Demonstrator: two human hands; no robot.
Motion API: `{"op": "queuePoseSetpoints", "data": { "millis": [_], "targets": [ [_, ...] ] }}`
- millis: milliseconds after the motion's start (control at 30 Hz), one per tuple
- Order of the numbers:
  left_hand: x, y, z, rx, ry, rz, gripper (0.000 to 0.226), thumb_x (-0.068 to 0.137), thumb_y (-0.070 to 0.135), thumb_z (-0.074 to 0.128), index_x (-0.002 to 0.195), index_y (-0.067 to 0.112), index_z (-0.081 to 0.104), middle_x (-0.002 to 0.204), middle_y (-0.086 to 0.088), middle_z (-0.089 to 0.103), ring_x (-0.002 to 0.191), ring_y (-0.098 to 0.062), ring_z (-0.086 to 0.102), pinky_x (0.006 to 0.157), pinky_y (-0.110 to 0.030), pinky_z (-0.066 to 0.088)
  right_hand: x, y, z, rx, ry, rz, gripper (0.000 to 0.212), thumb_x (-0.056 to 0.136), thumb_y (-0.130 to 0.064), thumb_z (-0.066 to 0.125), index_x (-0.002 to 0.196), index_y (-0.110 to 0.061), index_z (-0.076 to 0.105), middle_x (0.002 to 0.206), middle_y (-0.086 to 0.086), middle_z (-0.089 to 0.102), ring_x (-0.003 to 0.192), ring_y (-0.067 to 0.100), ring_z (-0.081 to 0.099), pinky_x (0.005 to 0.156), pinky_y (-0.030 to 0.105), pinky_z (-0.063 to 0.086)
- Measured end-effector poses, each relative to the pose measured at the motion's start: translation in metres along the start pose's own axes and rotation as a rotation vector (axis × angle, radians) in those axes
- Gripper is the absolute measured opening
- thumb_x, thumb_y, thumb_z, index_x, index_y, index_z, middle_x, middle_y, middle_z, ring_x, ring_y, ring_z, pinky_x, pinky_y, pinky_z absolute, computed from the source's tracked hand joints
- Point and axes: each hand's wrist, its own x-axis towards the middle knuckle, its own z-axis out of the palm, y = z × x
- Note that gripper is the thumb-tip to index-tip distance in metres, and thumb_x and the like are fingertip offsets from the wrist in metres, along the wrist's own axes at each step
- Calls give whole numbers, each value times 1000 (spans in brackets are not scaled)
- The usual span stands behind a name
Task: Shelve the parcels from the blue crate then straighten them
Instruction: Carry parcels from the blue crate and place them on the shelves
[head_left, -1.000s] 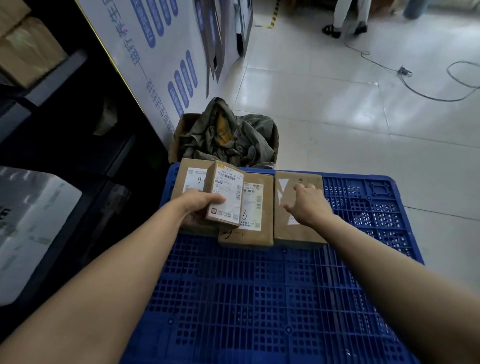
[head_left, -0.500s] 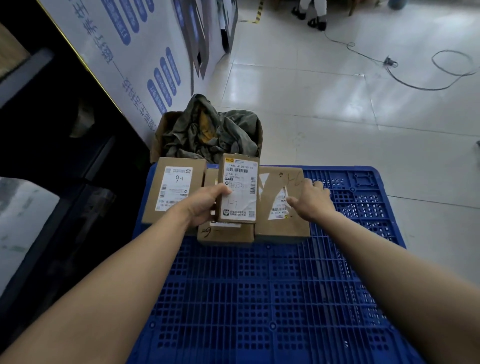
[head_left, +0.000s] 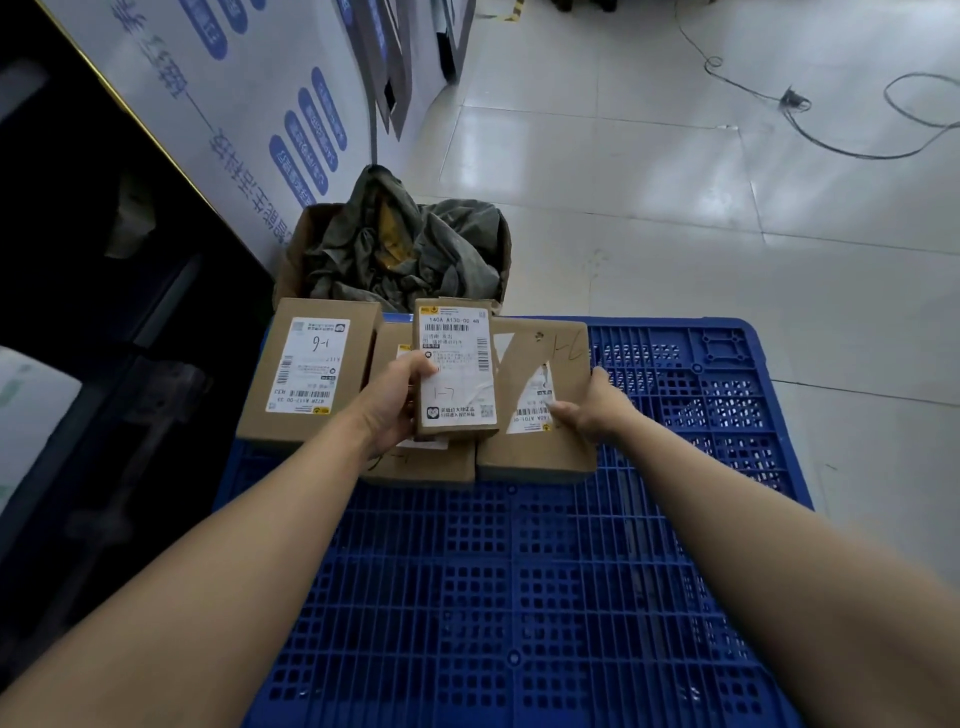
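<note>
A small brown parcel (head_left: 456, 364) with a white label marked 1-7 is held upright in my left hand (head_left: 392, 400), above the blue crate (head_left: 519, 597). My right hand (head_left: 597, 405) grips the right edge of a larger brown parcel (head_left: 540, 415) whose near end is tilted up off the crate. Another parcel (head_left: 306, 374) with a label marked 1-6 lies flat at the far left of the crate. A fourth parcel (head_left: 421, 462) lies under the held one, mostly hidden.
A cardboard box with crumpled grey-green cloth (head_left: 400, 249) stands just beyond the crate. Dark shelving (head_left: 104, 312) runs along the left, with a white printed panel (head_left: 260, 114) behind. A cable (head_left: 831, 130) lies on the tiled floor at far right.
My left hand has lifted the small parcel higher and turned its label toward me. My right hand has slid from the top of the right parcel to its edge and taken hold.
</note>
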Motion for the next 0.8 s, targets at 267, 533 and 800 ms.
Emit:
{"op": "queuePoseSetpoints", "data": {
  "millis": [267,533,800],
  "targets": [
    [4,3,17,45,25,17,29,86,26,49,111,16,60,99,-10,70,94,-26,66,75,-36,56,14,22,-8,236,-247,-56,54,91,-32,64,134,-17,34,123,6,57,110,28,58,91,49,52],
    [17,0,24,126,-39,89,34,83,31,50,111,16,61,78,1,75,72,-13,70,57,-24,53,31,36,-1,608,-429,94,43,84,-33,67,122,-20,54,113,6,63,104,27,59,93,50,48],
    [17,1,22,99,-28,84,30,86,28,47,109,13,61,63,5,70,55,-6,65,49,-19,48,35,37,2,792,-438,136,51,80,-35,68,124,-14,53,122,15,63,111,31,60,98,46,48]
  ]
}}
